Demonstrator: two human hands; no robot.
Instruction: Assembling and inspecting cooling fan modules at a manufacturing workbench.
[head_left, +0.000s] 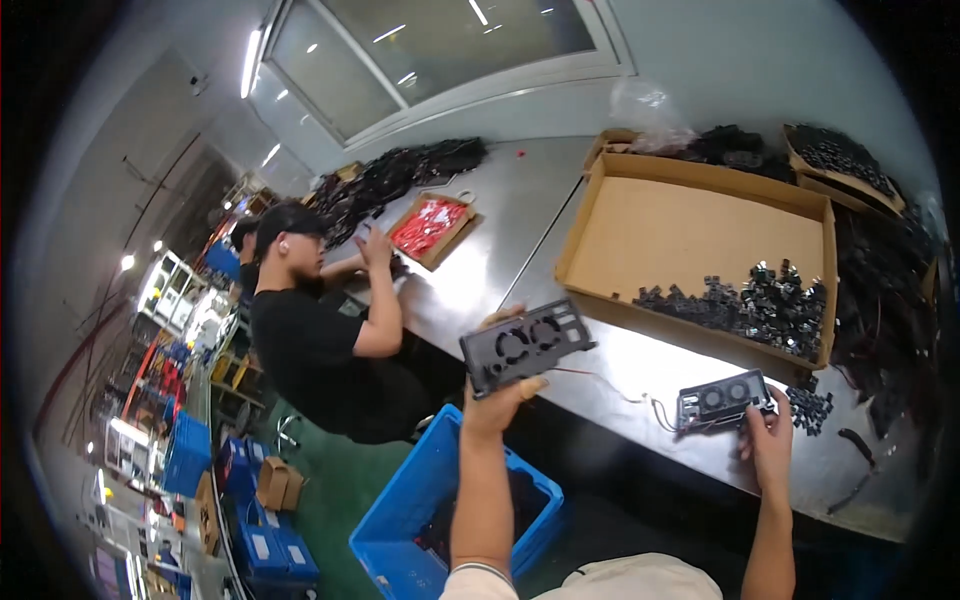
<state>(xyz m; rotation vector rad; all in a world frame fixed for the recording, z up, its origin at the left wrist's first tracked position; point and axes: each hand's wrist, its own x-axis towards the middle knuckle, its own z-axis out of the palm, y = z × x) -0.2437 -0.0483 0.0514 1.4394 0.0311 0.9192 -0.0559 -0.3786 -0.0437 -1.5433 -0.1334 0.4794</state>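
My left hand (497, 405) is raised above the blue crate, gripping a black plastic housing (528, 347) with two round cut-outs and small square openings at one end. Thumb and fingers hold the housing by its long edges. Over the table's front edge, my right hand (768, 442) holds one end of a second black housing (722, 402), which has two round fan-like parts in it. Thin wires (658, 412) come out of its left end and trail along the metal table (625, 362). Small dark clips (808, 408) lie just right of that hand.
A shallow cardboard tray (690, 215) holds a heap of small black and shiny parts (780, 312). Below the table stands a blue crate (395, 505) with dark items inside. A co-worker (310, 335) works at the left, near a box of red pieces (432, 228). Dark cables (400, 180) lie behind.
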